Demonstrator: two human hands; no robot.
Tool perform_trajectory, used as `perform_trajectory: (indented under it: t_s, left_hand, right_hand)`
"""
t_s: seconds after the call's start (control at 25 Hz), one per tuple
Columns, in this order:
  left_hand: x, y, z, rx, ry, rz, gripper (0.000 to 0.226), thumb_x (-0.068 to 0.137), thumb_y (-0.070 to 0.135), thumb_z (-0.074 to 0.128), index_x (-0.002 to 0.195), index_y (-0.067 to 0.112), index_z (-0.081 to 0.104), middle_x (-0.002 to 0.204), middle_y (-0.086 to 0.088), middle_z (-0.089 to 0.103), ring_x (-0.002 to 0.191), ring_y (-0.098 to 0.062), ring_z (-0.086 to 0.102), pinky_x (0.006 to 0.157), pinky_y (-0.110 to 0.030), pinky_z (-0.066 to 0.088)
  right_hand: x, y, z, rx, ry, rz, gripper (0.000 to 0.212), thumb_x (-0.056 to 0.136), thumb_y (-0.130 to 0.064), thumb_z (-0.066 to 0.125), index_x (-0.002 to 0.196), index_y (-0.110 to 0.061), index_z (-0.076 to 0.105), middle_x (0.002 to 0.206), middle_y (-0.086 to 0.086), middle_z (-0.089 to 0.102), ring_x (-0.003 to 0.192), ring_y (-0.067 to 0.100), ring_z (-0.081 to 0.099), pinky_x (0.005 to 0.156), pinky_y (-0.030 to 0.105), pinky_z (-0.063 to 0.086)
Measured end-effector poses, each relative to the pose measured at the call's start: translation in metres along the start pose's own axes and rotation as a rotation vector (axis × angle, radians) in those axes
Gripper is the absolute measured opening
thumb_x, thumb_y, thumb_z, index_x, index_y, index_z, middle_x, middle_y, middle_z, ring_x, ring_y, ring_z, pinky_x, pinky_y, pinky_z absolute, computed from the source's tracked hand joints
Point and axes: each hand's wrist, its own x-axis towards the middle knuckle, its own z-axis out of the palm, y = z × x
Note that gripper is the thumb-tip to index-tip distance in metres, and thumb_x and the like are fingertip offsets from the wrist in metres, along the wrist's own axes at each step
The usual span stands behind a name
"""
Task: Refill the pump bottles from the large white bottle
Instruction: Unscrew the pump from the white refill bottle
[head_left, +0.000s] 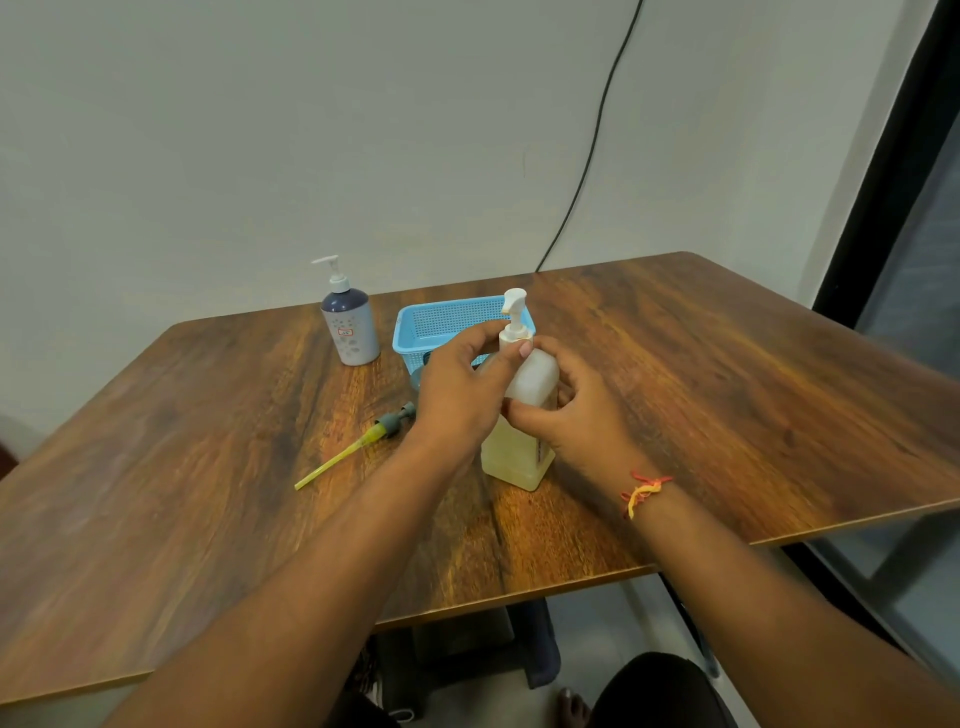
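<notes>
Detached pump head with yellow dip tube (358, 447): lying flat on wooden table (727, 374), at 9 o'clock from centre bottle. Purple pump bottle (350, 325): upright, pump fitted, at 11 o'clock. Blue plastic basket (441, 325): behind the hands, at 12 o'clock. Left hand (460, 395): clasped about pump collar. Large white bottle (519, 431): upright at table centre, yellowish liquid inside. Right hand (576, 415): wrapped round bottle shoulder, steadying. Risk: tipping or spilling, if collar twisted against a loose hold.
</notes>
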Motion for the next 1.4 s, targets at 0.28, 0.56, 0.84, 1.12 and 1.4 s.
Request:
perform_trajectory:
  t_s: [0.28,0.56,0.84,1.12,1.4]
  left_hand:
    - [0.002,-0.005,0.01,0.01,0.153,-0.017,0.03,0.086,0.039,0.078,0.113,0.03,0.071,0.113,0.013,0.068,0.104,-0.001,0.062,0.092,-0.037,0.059]
    - [0.003,0.002,0.02,-0.031,0.287,-0.028,0.039,0.073,0.032,0.09,0.099,0.024,0.062,0.096,0.009,0.067,0.092,-0.004,0.065,0.085,-0.038,0.06]
    - [0.007,-0.004,0.012,0.004,0.101,-0.014,0.046,0.069,0.057,0.079,0.108,0.033,0.071,0.116,0.002,0.067,0.107,-0.013,0.066,0.092,-0.042,0.059]
    - [0.003,-0.009,0.004,-0.057,0.086,-0.002,0.029,0.088,0.024,0.077,0.114,0.021,0.067,0.112,0.008,0.072,0.105,-0.006,0.068,0.091,-0.034,0.06]
    - [0.009,-0.002,0.018,-0.001,0.203,-0.031,0.038,0.08,0.029,0.083,0.107,0.026,0.056,0.106,0.006,0.065,0.099,-0.009,0.065,0.089,-0.041,0.06]
  right_hand:
    - [-0.008,-0.01,0.004,-0.107,0.098,-0.006,0.075,0.074,-0.037,0.085,0.139,-0.043,0.048,0.121,-0.02,0.055,0.101,-0.006,0.056,0.077,0.017,0.054]
    - [-0.014,-0.013,0.01,-0.207,0.171,-0.041,0.083,0.074,-0.037,0.086,0.147,-0.031,0.046,0.113,-0.017,0.058,0.09,-0.009,0.054,0.065,-0.001,0.042]
    - [-0.015,-0.017,0.01,-0.223,0.169,-0.047,0.081,0.074,-0.04,0.086,0.144,-0.034,0.047,0.109,-0.021,0.054,0.087,-0.017,0.051,0.063,-0.002,0.039]
    - [-0.014,-0.012,0.011,-0.214,0.155,-0.049,0.079,0.074,-0.044,0.084,0.143,-0.038,0.046,0.127,-0.015,0.061,0.105,0.002,0.059,0.066,0.002,0.043]
    - [-0.015,-0.014,0.01,-0.235,0.157,-0.042,0.085,0.074,-0.04,0.086,0.147,-0.034,0.044,0.116,-0.021,0.051,0.094,-0.011,0.05,0.064,-0.003,0.04]
